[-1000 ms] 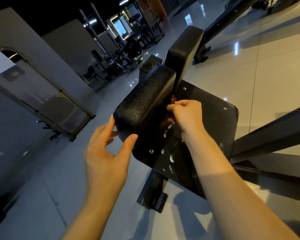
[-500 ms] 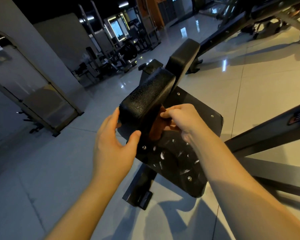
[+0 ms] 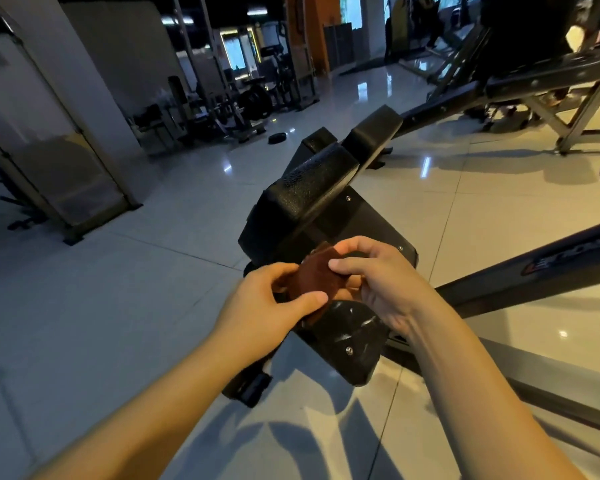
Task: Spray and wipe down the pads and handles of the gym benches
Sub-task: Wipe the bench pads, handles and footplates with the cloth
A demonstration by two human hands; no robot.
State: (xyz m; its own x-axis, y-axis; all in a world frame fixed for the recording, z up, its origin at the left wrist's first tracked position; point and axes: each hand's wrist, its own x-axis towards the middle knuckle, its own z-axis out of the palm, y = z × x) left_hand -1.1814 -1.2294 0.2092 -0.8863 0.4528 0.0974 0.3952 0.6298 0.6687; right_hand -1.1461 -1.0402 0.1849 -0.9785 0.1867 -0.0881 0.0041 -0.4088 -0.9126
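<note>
Left grip (image 3: pixel 264 306) and right grip (image 3: pixel 385 282) both pinch the brown cloth (image 3: pixel 314 277), just in front of the black pad (image 3: pixel 305 199) and above the scuffed plate (image 3: pixel 352 337). Bar (image 3: pixel 534 275) at right, label cut off. Fingers hide the cloth's edges. Far machines (image 3: pixel 243 95) dim, indistinct.

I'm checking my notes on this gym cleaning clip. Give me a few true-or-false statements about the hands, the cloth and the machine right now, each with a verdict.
1. The left hand and the right hand both pinch the brown cloth. True.
2. The left hand grips the black pad. False: its fingers are on the cloth, not on the pad.
3. The right hand holds a spray bottle. False: it holds only the cloth, and no bottle is in view.
4. The black plate below the hands bears pale streaks. True.
</note>
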